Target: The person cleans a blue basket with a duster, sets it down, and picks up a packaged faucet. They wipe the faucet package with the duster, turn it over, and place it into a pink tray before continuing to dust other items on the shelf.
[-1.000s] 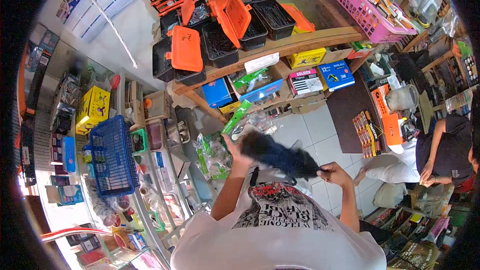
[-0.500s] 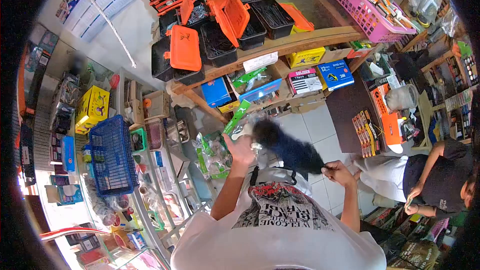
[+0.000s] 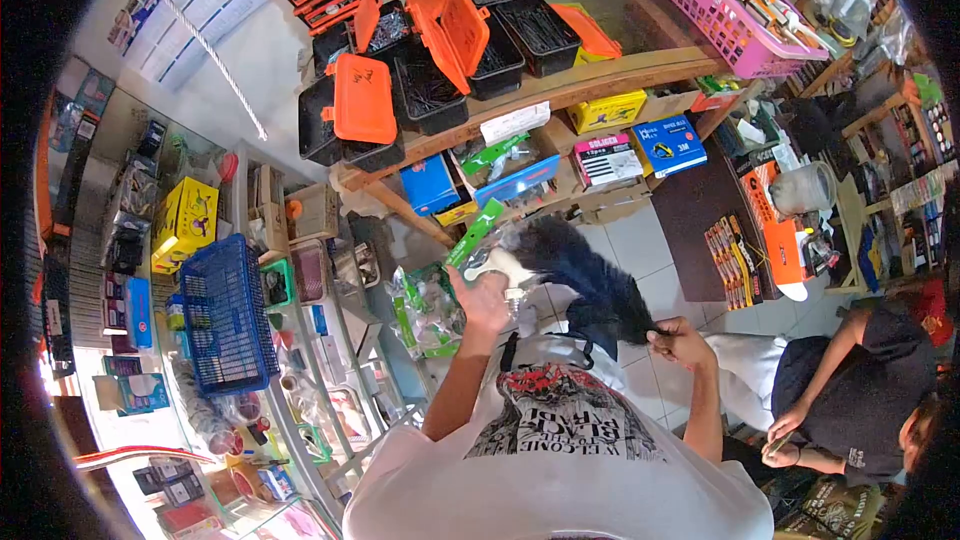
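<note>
Right hand (image 3: 682, 346) clenched around near right end of duster (image 3: 600, 285). Duster aloft over floor (image 3: 655, 280), dark bristles slanting far left beside packet (image 3: 474, 232). Left hand (image 3: 482, 302) half open, thumb spread, at packet; cannot tell whether gripping.

White T-shirt (image 3: 555, 500), red-and-black front print (image 3: 572, 412), bare forearms (image 3: 461, 380)
</note>
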Motion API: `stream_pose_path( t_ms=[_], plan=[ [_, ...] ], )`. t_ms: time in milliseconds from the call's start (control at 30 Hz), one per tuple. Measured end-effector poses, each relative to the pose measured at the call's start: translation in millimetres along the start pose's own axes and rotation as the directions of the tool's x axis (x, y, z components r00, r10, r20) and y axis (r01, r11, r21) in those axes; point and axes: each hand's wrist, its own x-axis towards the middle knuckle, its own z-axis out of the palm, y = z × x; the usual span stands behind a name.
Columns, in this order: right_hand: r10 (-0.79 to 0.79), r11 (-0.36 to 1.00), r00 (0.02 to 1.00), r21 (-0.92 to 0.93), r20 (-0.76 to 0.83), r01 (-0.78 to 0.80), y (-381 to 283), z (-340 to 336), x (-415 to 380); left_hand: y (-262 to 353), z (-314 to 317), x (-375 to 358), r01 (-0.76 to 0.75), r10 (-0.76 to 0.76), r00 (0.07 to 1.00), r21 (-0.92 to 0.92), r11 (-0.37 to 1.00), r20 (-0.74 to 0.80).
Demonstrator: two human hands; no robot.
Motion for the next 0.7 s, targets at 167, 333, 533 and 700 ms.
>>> stream_pose_path(
  t_ms=[167, 333, 533, 700],
  plan=[
    [-0.036, 0.996, 0.999, 0.081, -0.003, 0.036, -1.4, -0.7, 3.2, 0.9, -11.8, -6.6, -0.028, 0.103, 0.929, 0.21, 0.977, -0.356],
    [0.005, 0.993, 0.999, 0.119, 0.034, -0.009, 0.9, -3.5, 1.4, -25.7, 52.6, 13.1, -0.016, 0.239, 0.744, 0.341, 0.94, -0.624],
    [0.007, 0.995, 1.0, 0.096, 0.021, -0.009, -3.3, -4.4, -0.7, -10.1, 13.0, -5.0, 0.069, 0.03, 0.905, 0.216, 0.974, -0.423],
    [0.015, 0.991, 1.0, 0.132, -0.008, -0.014, -4.4, -5.6, -1.7, -19.5, 28.7, 0.1, 0.037, 0.073, 0.814, 0.176, 0.984, -0.577]
  ],
)
